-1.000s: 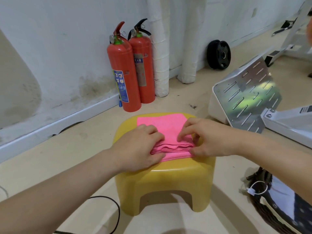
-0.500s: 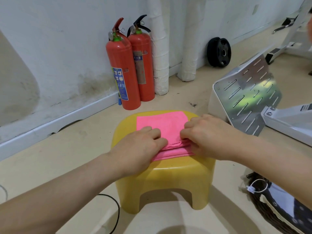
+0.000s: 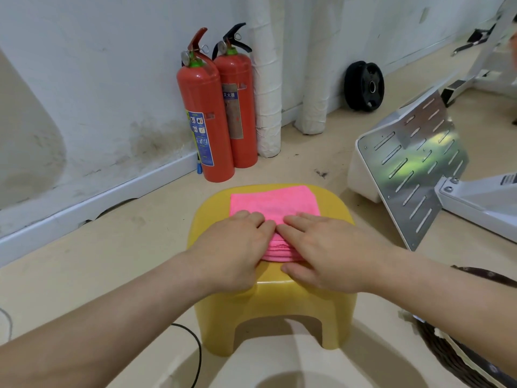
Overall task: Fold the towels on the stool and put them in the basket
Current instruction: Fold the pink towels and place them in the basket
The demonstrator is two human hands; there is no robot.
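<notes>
A folded pink towel (image 3: 274, 201) lies on top of the yellow plastic stool (image 3: 277, 306), with several layers showing at its near edge. My left hand (image 3: 235, 247) lies flat on the towel's near left part, fingers straight and pressing down. My right hand (image 3: 321, 247) lies flat on the near right part, its fingertips meeting the left hand's at the middle. The dark woven basket (image 3: 458, 357) sits on the floor at the lower right, mostly hidden by my right forearm.
Two red fire extinguishers (image 3: 215, 107) stand against the wall behind the stool, beside wrapped white pipes (image 3: 267, 79). A slotted metal plate on a white machine base (image 3: 405, 163) stands to the right. A black weight plate (image 3: 363, 86) leans on the wall. A black cable (image 3: 195, 351) runs on the floor.
My right hand's fingers have straightened from curled at the towel's edge to flat on top. Both hands came together at the towel's middle, and the near layers now lie flatter.
</notes>
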